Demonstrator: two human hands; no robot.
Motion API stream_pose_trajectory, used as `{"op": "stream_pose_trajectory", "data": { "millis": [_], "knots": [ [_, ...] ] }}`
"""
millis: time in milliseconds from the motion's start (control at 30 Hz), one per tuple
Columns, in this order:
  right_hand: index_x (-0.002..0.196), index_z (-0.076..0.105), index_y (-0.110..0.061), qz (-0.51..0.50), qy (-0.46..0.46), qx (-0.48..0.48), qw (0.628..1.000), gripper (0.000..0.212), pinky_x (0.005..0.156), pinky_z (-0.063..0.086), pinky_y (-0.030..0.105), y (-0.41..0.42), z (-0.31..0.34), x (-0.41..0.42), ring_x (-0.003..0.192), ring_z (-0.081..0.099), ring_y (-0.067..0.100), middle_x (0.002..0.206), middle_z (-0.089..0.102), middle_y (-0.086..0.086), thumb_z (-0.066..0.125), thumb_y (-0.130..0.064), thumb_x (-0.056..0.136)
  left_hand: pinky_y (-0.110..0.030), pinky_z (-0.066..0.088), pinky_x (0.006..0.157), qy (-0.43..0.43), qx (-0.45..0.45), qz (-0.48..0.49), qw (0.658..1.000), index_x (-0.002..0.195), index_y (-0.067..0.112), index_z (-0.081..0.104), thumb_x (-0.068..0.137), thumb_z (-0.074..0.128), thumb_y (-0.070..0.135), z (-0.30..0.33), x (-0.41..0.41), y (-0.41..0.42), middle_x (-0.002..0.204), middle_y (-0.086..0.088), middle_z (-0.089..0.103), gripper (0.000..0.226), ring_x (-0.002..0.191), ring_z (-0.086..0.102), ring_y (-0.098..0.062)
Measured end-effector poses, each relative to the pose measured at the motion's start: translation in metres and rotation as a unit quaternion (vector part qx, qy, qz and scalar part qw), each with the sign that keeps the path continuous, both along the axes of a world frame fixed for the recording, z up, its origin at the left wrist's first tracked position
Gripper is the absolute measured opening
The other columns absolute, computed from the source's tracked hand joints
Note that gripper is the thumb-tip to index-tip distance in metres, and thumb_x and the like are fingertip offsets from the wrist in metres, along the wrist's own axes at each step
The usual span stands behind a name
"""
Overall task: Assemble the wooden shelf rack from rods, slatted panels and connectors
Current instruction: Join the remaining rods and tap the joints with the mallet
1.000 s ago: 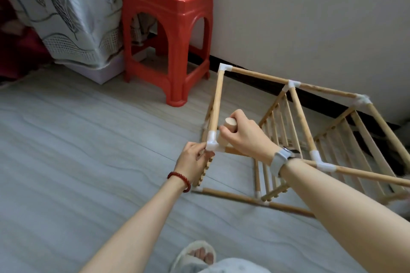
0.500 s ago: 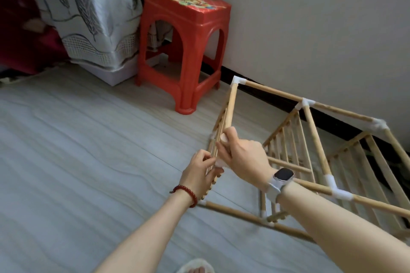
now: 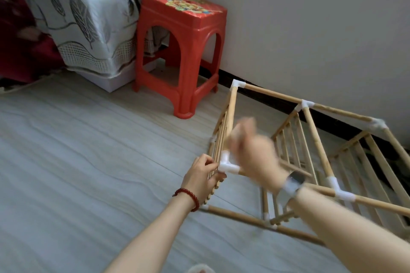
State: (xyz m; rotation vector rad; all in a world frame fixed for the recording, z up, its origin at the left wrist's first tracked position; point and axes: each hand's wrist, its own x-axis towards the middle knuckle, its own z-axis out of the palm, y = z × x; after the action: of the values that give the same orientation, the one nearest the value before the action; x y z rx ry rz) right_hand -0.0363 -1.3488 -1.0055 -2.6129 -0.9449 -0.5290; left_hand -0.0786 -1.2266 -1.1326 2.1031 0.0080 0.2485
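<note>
The wooden shelf rack lies on its side on the grey floor, its rods joined by white connectors and its slatted panels upright inside. My left hand grips the edge of the nearest slatted panel, right beside the near white corner connector. Above and just right of that connector is my right hand, blurred by motion and curled in a fist around a short pale wooden piece. The fist hides part of the rod behind it.
A red plastic stool stands against the wall just left of the rack. A bed with a leaf-patterned cover fills the upper left. A slipper toe shows at the bottom edge. Bare floor stretches to the left.
My right fist has lifted off the corner connector and now blurs above it. The left hand keeps its grip by the connector. The view has shifted, so the rack sits lower and further right.
</note>
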Motion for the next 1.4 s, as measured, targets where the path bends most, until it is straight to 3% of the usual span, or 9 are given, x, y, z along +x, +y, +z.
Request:
{"op": "stream_pose_trajectory", "data": {
  "millis": [100,233,367,800,967,1167,1233,1300,1400],
  "knots": [
    [0.112,0.039,-0.012,0.005,0.159,-0.113,0.981,0.03,0.06,0.051,0.041,-0.004,-0.02,-0.018,0.062,0.063,0.027,0.071,0.063,0.002,0.037,-0.038,0.098,-0.003,0.038,0.06,0.024,0.023,-0.018,0.999,0.097,0.017,0.064,0.088,0.06,0.028,0.004,0.001,0.003,0.096,0.008,0.047,0.016,0.073,0.047,0.001],
    [0.104,0.033,-0.022,-0.014,0.17,-0.053,0.984,0.026,0.064,0.05,0.04,-0.009,0.002,0.018,0.068,0.062,0.029,0.07,0.057,-0.003,0.035,-0.046,0.096,-0.02,0.04,0.088,0.115,0.128,-0.106,0.979,0.109,0.023,0.066,0.087,0.061,0.038,0.023,0.014,0.019,0.104,0.011,0.045,0.028,0.102,0.043,-0.007],
    [0.11,0.037,-0.026,-0.059,0.195,-0.019,0.979,0.033,0.072,0.048,0.04,-0.021,0.029,0.049,0.081,0.06,0.029,0.087,0.063,0.001,0.034,-0.054,0.094,-0.035,0.037,0.104,0.234,0.212,-0.153,0.936,0.135,0.022,0.047,0.091,0.056,0.033,0.055,0.047,0.04,0.131,-0.002,0.042,0.047,0.122,0.044,-0.02],
    [0.104,0.037,-0.013,-0.1,0.166,0.032,0.981,0.025,0.069,0.043,0.039,-0.052,0.008,0.195,0.087,0.059,0.035,0.086,0.06,0.003,0.041,-0.037,0.096,-0.039,0.036,0.092,0.156,0.16,0.058,0.973,0.126,0.006,0.033,0.1,0.032,0.021,0.093,0.217,-0.028,0.13,-0.017,0.037,0.03,0.113,0.046,-0.036],
    [0.107,0.034,-0.014,-0.046,0.156,0.052,0.985,0.029,0.071,0.044,0.04,-0.035,0.021,0.255,0.081,0.057,0.036,0.086,0.06,0.008,0.042,-0.04,0.096,-0.037,0.036,0.071,0.126,0.198,0.1,0.967,0.12,0.014,0.034,0.1,0.026,0.024,0.078,0.248,-0.031,0.118,-0.01,0.047,0.024,0.097,0.054,-0.032],
    [0.117,0.035,-0.011,-0.032,0.05,0.153,0.986,0.039,0.067,0.033,0.035,0.008,0.045,0.323,0.079,0.06,0.039,0.081,0.055,0.001,0.033,-0.044,0.097,-0.035,0.036,0.066,0.097,0.197,0.123,0.968,0.115,0.023,0.038,0.099,0.029,0.026,0.066,0.251,-0.029,0.107,-0.003,0.051,0.02,0.084,0.05,-0.024],
    [0.118,0.036,-0.01,-0.023,0.051,0.095,0.994,0.037,0.065,0.035,0.035,0.012,0.015,0.314,0.079,0.062,0.038,0.079,0.055,0.001,0.034,-0.042,0.098,-0.037,0.039,0.071,0.093,0.19,0.128,0.969,0.117,0.022,0.039,0.099,0.029,0.025,0.065,0.252,-0.03,0.111,-0.006,0.051,0.022,0.093,0.052,-0.028],
    [0.117,0.034,-0.011,0.022,0.085,-0.068,0.994,0.036,0.065,0.037,0.036,0.011,-0.015,0.299,0.082,0.063,0.036,0.081,0.059,0.003,0.035,-0.042,0.098,-0.039,0.038,0.078,0.11,0.188,0.133,0.967,0.122,0.02,0.039,0.099,0.031,0.024,0.064,0.252,-0.031,0.117,-0.008,0.05,0.025,0.105,0.051,-0.031],
    [0.111,0.034,-0.015,0.033,0.075,-0.001,0.997,0.035,0.066,0.037,0.037,0.022,0.014,0.324,0.081,0.062,0.038,0.08,0.058,0.003,0.034,-0.047,0.097,-0.036,0.034,0.074,0.107,0.21,0.14,0.962,0.121,0.019,0.039,0.098,0.033,0.021,0.061,0.255,-0.032,0.111,-0.007,0.049,0.023,0.104,0.051,-0.03]
  ]
}}
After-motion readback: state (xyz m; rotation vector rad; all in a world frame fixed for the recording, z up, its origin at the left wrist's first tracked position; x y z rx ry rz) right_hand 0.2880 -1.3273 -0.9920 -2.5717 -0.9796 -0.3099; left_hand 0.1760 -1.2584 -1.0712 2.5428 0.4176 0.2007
